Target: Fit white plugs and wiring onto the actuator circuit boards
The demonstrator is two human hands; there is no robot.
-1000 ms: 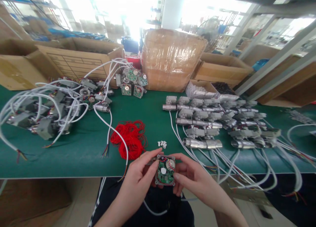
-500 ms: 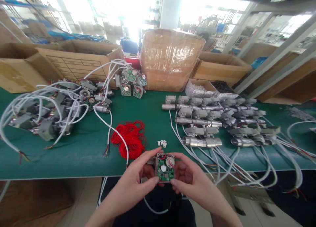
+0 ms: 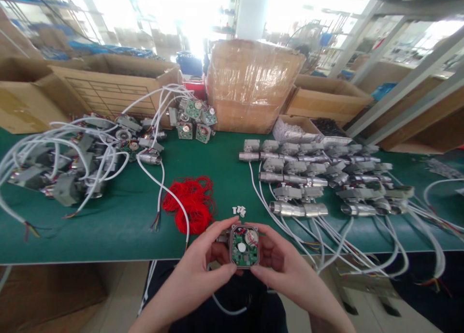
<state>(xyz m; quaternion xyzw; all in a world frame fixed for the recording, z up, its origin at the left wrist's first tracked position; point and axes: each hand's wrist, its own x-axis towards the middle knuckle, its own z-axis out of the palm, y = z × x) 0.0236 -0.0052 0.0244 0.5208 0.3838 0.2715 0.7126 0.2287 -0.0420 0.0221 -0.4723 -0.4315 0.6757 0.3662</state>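
Observation:
Between my two hands sits an open actuator housing (image 3: pixel 244 260), its green circuit board, white round disc and red and blue wires facing up. My left hand (image 3: pixel 208 260) grips its left side, thumb at the lower corner, and a metal fitting shows beside those fingers. On the right side my right hand (image 3: pixel 277 255) holds the same housing, thumb at the lower right corner. Just beyond it several small white plastic pieces (image 3: pixel 239 210) lie on the green table. A tangled bundle of red string (image 3: pixel 192 205) rests to the left. A white cable (image 3: pixel 228 312) hangs below my hands.
Finished-looking valve units (image 3: pixel 297 193) with white cables stand in rows at right. A heap of cabled units (image 3: pixel 68 183) lies at left. More open circuit-board units (image 3: pixel 194 120) are stacked at the back. A wrapped cardboard box (image 3: pixel 250 91) and the green table's front edge (image 3: pixel 90 263) bound the space.
The view has shifted very slightly. Both hands keep their hold on the open housing, with hardly any movement.

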